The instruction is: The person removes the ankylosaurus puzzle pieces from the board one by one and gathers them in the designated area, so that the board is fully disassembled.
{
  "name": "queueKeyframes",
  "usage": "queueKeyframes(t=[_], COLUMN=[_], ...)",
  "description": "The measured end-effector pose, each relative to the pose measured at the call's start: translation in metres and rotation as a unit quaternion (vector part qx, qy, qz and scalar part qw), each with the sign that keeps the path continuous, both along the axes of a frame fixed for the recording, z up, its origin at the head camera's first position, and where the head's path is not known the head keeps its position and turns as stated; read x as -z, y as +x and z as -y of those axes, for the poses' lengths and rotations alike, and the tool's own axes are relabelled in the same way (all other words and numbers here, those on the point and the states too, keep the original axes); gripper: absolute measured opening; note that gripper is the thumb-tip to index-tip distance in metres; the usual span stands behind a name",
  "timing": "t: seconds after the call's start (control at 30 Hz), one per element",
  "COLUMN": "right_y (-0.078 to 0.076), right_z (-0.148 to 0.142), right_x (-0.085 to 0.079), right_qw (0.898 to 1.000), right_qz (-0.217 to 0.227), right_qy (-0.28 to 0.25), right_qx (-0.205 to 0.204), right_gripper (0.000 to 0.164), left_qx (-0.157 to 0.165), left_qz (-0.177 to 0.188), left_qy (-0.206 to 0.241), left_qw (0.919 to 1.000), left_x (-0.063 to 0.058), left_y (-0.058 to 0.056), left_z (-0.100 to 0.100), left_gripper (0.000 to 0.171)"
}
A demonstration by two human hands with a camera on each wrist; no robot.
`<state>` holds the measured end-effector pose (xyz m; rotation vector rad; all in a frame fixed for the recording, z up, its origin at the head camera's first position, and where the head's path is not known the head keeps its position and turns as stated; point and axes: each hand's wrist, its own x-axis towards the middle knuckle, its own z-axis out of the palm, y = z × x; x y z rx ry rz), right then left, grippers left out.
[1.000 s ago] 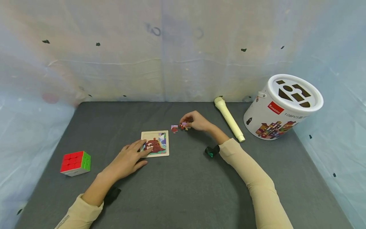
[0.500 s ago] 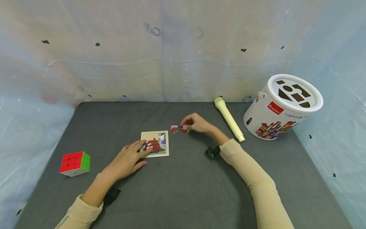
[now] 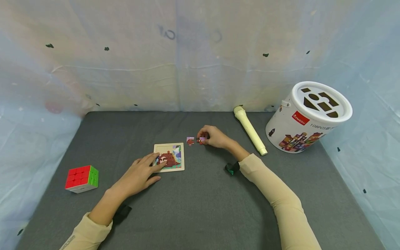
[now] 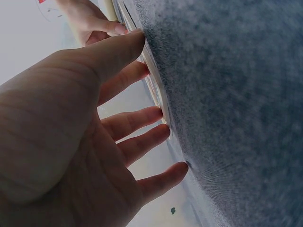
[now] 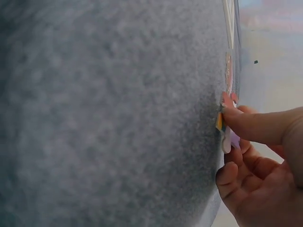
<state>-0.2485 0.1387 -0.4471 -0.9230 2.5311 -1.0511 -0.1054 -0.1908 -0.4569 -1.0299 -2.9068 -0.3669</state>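
Observation:
In the head view, my left hand [image 3: 137,175] rests with its fingers stretched over the left side of a small wooden puzzle tray [image 3: 183,157]. The tray holds a partly covered picture of a dark red animal. My right hand [image 3: 216,137] pinches a jigsaw piece [image 3: 202,140] between thumb and fingers, low over the table. In the right wrist view that piece, purple, red and yellow [image 5: 234,138], stands edge-on to the camera by the thumb. Another jigsaw piece [image 3: 190,141], purple and red, lies flat between the tray and the right hand.
A red, green and white puzzle cube [image 3: 82,177] sits at the left. Beyond the right forearm lies a cream toy microphone [image 3: 250,130]. A white block bucket [image 3: 307,118] with shaped holes in its lid stands at the back right. A plastic sheet [image 3: 200,55] hangs behind the table.
My right hand has come slightly nearer with its fingers turned, and the pinched piece has shifted a little lower. The left hand and the tray have stayed put.

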Motion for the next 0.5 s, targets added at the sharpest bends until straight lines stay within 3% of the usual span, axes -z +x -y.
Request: queueKeyframes(t=[0.2,0.5], right_y=[0.0023,0.0043], right_z=[0.0006,0.0009], right_x=[0.0009,0.0005], right_qw=[1.0,1.0], right_qz=[-0.016,-0.009], right_qy=[0.017,0.009], right_qx=[0.016,0.023], right_gripper=[0.027,0.022], left_qx=[-0.003,0.0], left_qz=[0.003,0.0], left_qy=[-0.003,-0.002], left_qw=[1.0,1.0], left_x=[-0.0011,-0.001], left_y=[0.0007,0.0003], left_z=[-0.0006,-0.0003], left_gripper=[0.055,0.055])
